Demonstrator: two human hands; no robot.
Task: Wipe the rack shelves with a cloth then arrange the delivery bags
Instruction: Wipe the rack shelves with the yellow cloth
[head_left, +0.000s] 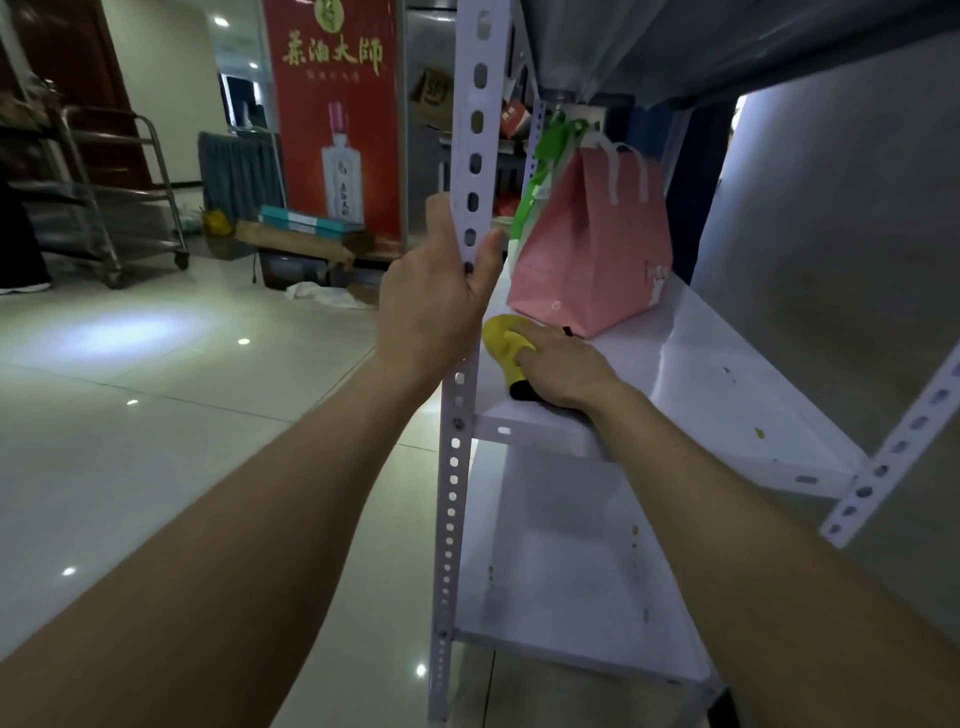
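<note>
A white metal rack stands in front of me with a perforated upright post (470, 156). My left hand (436, 296) grips that post, thumb on one side and fingers round the other. On the middle shelf (701, 374) my right hand (563, 371) presses a yellow cloth (504, 340) with a black part flat against the surface near the shelf's front left corner. Just behind the cloth stands a pink paper delivery bag (592, 249) with white handles. A green bag (545, 166) leans behind it.
A lower shelf (561, 582) sits beneath, and an upper shelf (727, 47) hangs overhead. A grey wall (831, 234) closes the right side. On the tiled floor to the left are a metal trolley (130, 208), boxes (306, 234) and a red banner (337, 114).
</note>
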